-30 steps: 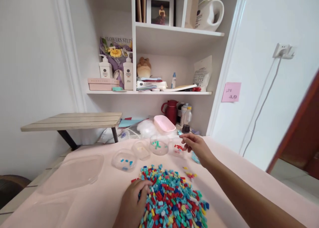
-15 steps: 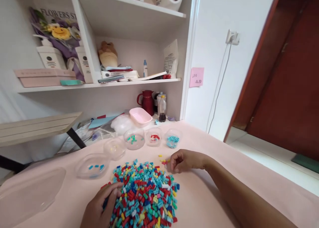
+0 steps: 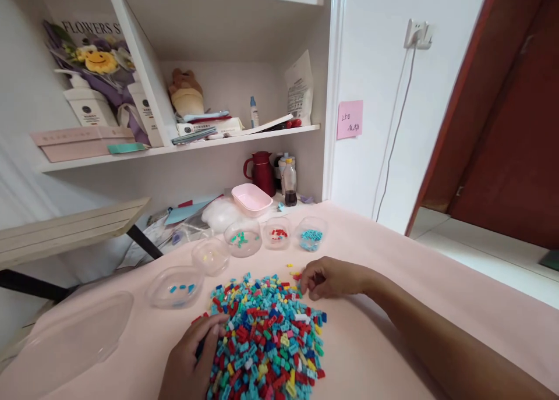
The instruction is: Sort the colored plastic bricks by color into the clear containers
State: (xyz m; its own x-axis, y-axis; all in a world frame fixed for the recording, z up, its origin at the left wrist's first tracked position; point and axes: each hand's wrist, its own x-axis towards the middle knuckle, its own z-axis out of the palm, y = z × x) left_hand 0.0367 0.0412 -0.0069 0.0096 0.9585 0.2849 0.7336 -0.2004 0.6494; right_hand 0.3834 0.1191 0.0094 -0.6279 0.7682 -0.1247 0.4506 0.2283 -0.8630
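Observation:
A large heap of small toy building bricks [image 3: 266, 336], mixed in red, light blue, dark blue, green, yellow and white, lies on the pink tabletop. My left hand [image 3: 192, 356] rests against the heap's left edge, index finger and thumb stretched over the bricks with a gap between them. At the heap's upper right edge is my right hand [image 3: 332, 278], its fingers curled down beside a few red and yellow bricks; its fingertips are partly hidden. Behind the heap stand clear bowls: light blue bricks [image 3: 311, 237], red bricks [image 3: 279, 233] and green bricks [image 3: 239, 239] lie in three of them.
Further left are a clear bowl with pale yellow bits [image 3: 210, 257], one with several blue bricks [image 3: 174, 286], and a clear lid-like tray [image 3: 78, 336]. A pink basin [image 3: 252, 200], a red jug [image 3: 262, 173] and a bottle [image 3: 289, 183] stand behind, under the shelf [image 3: 183, 147].
My right hand has moved from above the bowls down to the heap's upper right edge. My left hand has stayed at the heap's left side. The view has turned right and down.

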